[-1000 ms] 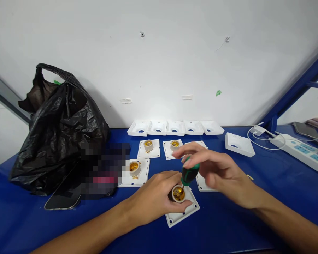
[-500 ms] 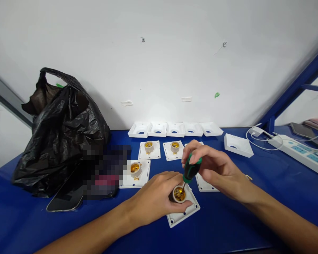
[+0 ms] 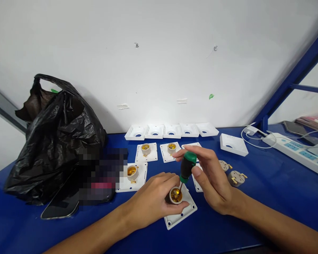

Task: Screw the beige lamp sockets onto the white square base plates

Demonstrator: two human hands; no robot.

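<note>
My left hand (image 3: 155, 197) is wrapped round a round lamp socket (image 3: 176, 195) with a brass-coloured inside, which sits on a square white base plate (image 3: 184, 211) lying askew on the table. A screwdriver (image 3: 187, 165) with a green and black handle stands nearly upright, its shaft down inside the socket. My right hand (image 3: 214, 180) is at the handle, the thumb against its right side and the other fingers stretched behind it. Which fingers press on the handle is partly hidden. Two loose sockets (image 3: 236, 178) with brass tabs lie just beyond my right wrist.
Further white plates with sockets (image 3: 151, 153) lie behind my hands. Several white box covers (image 3: 172, 131) line the wall, one more cover (image 3: 233, 144) to their right. Left are a black plastic bag (image 3: 60, 141) and a phone (image 3: 60, 201); right, a power strip (image 3: 294, 150) with cables.
My right-hand fingers have straightened and shifted round the screwdriver handle, the thumb now beside it. Loose sockets have come into sight behind the right hand. My left hand keeps its hold.
</note>
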